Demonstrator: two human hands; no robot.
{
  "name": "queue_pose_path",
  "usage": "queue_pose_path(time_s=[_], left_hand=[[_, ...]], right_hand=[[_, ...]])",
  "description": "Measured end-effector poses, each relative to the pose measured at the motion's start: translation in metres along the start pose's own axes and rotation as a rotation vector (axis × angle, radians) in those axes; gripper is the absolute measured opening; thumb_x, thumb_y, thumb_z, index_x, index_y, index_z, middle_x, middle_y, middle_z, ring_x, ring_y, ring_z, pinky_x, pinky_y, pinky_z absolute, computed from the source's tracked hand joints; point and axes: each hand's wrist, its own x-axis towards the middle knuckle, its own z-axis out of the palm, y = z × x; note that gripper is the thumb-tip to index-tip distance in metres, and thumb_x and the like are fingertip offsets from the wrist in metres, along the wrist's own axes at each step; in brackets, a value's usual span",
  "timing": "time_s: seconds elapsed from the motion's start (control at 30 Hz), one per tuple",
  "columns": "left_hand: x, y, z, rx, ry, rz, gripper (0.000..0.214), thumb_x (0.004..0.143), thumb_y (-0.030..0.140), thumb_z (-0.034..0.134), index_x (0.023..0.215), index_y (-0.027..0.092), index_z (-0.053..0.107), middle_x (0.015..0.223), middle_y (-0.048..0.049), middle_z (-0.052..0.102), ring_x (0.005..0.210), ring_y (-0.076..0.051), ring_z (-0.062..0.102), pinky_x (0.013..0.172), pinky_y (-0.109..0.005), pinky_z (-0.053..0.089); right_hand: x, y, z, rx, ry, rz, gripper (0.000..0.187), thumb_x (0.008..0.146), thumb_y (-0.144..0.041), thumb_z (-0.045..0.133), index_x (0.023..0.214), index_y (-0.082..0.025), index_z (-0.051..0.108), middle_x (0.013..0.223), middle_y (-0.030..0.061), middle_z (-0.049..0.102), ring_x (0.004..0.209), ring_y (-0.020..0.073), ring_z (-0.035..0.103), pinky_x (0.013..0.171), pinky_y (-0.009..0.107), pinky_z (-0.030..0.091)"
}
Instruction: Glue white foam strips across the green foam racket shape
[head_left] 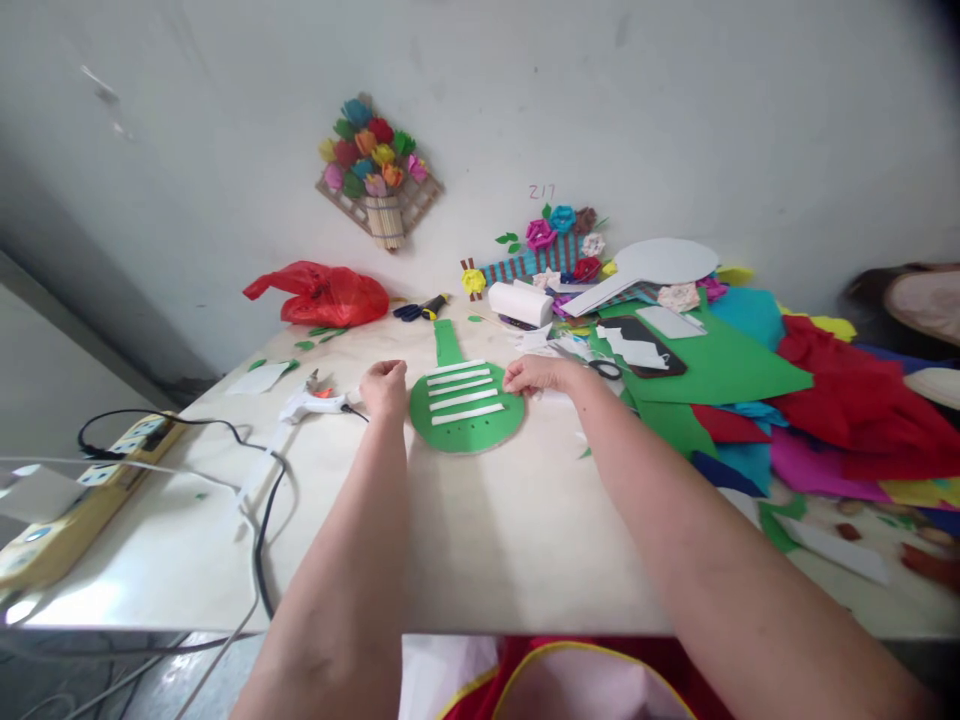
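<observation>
A green paddle-shaped cutout (480,436) lies flat on the table, its handle pointing toward the wall. Several white strips (466,412) run across it in near-parallel rows, with a row of small dark dots below them. Just left of its rim is my left hand (384,387), its fingers pinched together. My right hand (536,374) is also closed, fingertips over the right rim of the cutout. What either hand holds, if anything, is too small or hidden to make out. A white glue gun (309,404) lies left of my left hand.
A power strip (90,490) with trailing cables occupies the left side. Behind are a red plastic bag (326,295) and pliers (431,307). On the right sit scissors (604,369), green sheets (739,360), a white paddle cutout (667,260) and piled coloured material (847,400).
</observation>
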Motion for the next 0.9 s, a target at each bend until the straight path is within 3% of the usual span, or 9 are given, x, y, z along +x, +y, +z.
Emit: queue_pose_path(time_s=[0.13, 0.3, 0.6, 0.9], left_hand=[[-0.001, 0.001, -0.009, -0.090, -0.081, -0.014, 0.031, 0.059, 0.036, 0.056, 0.078, 0.014, 0.066, 0.061, -0.0042, 0.064, 0.052, -0.013, 0.053, 0.050, -0.024, 0.040], [-0.012, -0.003, -0.015, -0.235, -0.276, 0.100, 0.031, 0.056, 0.041, 0.064, 0.071, 0.014, 0.064, 0.051, -0.0001, 0.057, 0.042, -0.007, 0.041, 0.043, -0.020, 0.033], [-0.019, -0.008, -0.027, -0.148, -0.585, 0.117, 0.035, 0.051, 0.043, 0.071, 0.067, 0.013, 0.066, 0.046, 0.0020, 0.052, 0.039, -0.006, 0.037, 0.041, -0.021, 0.028], [-0.015, -0.012, -0.029, -0.036, -0.724, 0.211, 0.041, 0.051, 0.044, 0.072, 0.077, 0.012, 0.068, 0.052, 0.0004, 0.055, 0.049, -0.008, 0.044, 0.047, -0.021, 0.032]], right_hand=[[-0.007, 0.004, 0.012, 0.027, 0.141, -0.037, 0.005, 0.062, -0.014, 0.057, 0.067, -0.013, 0.057, 0.048, -0.0060, 0.047, 0.043, 0.0048, 0.038, 0.043, 0.017, 0.028], [-0.009, 0.010, 0.018, 0.032, 0.233, -0.066, 0.008, 0.060, -0.018, 0.059, 0.067, -0.013, 0.057, 0.053, -0.0059, 0.049, 0.048, 0.0054, 0.040, 0.047, 0.018, 0.029], [-0.008, 0.023, 0.017, 0.083, 0.183, -0.195, 0.017, 0.054, -0.022, 0.064, 0.068, -0.013, 0.060, 0.060, -0.0035, 0.056, 0.057, 0.0073, 0.046, 0.060, 0.021, 0.038], [-0.010, 0.024, 0.017, 0.100, 0.169, -0.220, 0.019, 0.052, -0.022, 0.066, 0.068, -0.014, 0.062, 0.063, -0.0026, 0.058, 0.059, 0.0090, 0.049, 0.063, 0.024, 0.039]])
